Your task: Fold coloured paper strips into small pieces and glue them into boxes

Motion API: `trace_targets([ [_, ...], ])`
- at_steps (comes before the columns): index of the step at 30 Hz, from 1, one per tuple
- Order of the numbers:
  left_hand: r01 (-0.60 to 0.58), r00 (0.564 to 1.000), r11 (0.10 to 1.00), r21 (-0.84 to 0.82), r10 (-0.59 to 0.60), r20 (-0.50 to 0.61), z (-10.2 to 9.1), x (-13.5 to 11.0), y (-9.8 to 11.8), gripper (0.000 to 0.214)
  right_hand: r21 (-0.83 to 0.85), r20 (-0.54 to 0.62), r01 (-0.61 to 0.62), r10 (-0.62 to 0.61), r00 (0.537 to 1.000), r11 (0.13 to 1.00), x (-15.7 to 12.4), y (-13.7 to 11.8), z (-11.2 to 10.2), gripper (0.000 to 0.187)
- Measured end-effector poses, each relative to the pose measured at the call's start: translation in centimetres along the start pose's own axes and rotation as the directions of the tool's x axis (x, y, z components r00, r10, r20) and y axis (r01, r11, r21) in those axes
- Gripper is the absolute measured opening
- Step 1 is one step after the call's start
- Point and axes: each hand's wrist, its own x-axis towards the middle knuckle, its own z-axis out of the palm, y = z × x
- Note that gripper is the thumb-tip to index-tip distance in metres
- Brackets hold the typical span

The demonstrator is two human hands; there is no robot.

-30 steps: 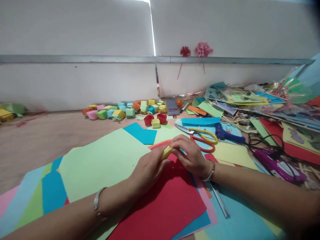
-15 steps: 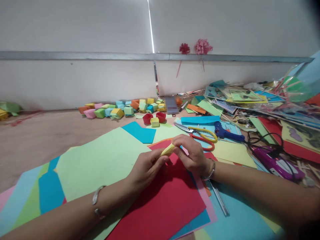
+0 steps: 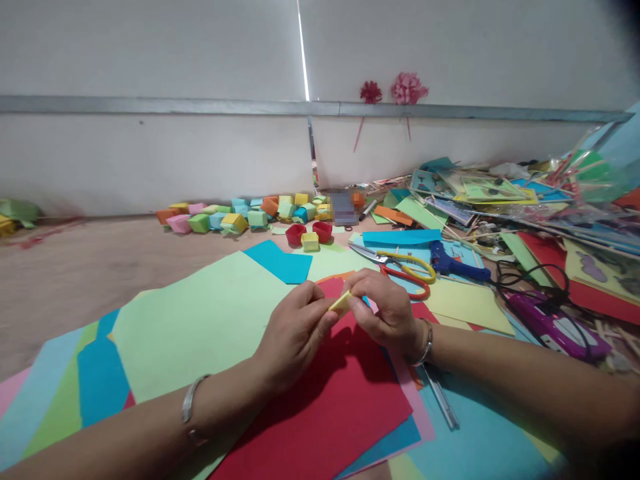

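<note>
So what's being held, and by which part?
A small, narrow yellow paper piece: left end in the left hand, right end in the right hand.

We had it pinched: a small, narrow yellow paper piece (image 3: 341,303), held aslant between our left hand (image 3: 294,332) and right hand (image 3: 389,312)!

We are arching left hand (image 3: 296,333) higher than before, knuckles rising; we are covering more of yellow paper piece (image 3: 341,303) on that side, leaving less showing toward right hand (image 3: 384,310).
</note>
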Motion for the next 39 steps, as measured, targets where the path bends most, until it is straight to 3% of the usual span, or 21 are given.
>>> trace_targets([
  [5,0.046,0.994,0.997,-0.064,-0.051,-0.092,-0.17,-0.02,0.64,0.019,0.021,0.007,-0.032,0.032,0.999,0.999,-0.16,0.02,0.04,0.016],
  [8,0.074,0.987,0.992,-0.101,-0.087,-0.134,-0.14,-0.07,0.66,0.023,0.045,0.016,-0.053,0.052,0.999,0.998,-0.24,0.03,0.05,0.016],
  [13,-0.001,0.983,0.993,-0.115,-0.021,-0.184,-0.19,-0.14,0.35,0.026,0.092,0.03,-0.051,0.049,0.998,0.994,-0.2,0.08,-0.01,0.016],
  [19,0.046,0.986,0.996,-0.074,-0.057,-0.154,-0.12,-0.13,0.21,0.031,0.065,-0.009,-0.051,0.052,0.999,0.997,-0.28,0.25,0.27,0.012],
  [25,-0.026,0.986,0.997,-0.07,0.014,-0.165,0.0,-0.04,0.13,0.031,0.07,-0.05,-0.127,0.13,0.99,0.989,-0.68,0.17,0.64,0.013],
  [33,-0.031,0.991,0.995,-0.096,0.018,-0.134,0.06,0.15,0.07,0.031,0.113,0.011,-0.009,0.008,1.0,0.994,-0.41,-0.04,0.07,0.032],
  [39,0.032,0.997,0.98,-0.194,-0.046,-0.066,-0.02,0.24,0.33,0.03,0.194,0.03,-0.14,0.137,0.99,0.971,-0.49,-0.26,0.06,0.031],
])
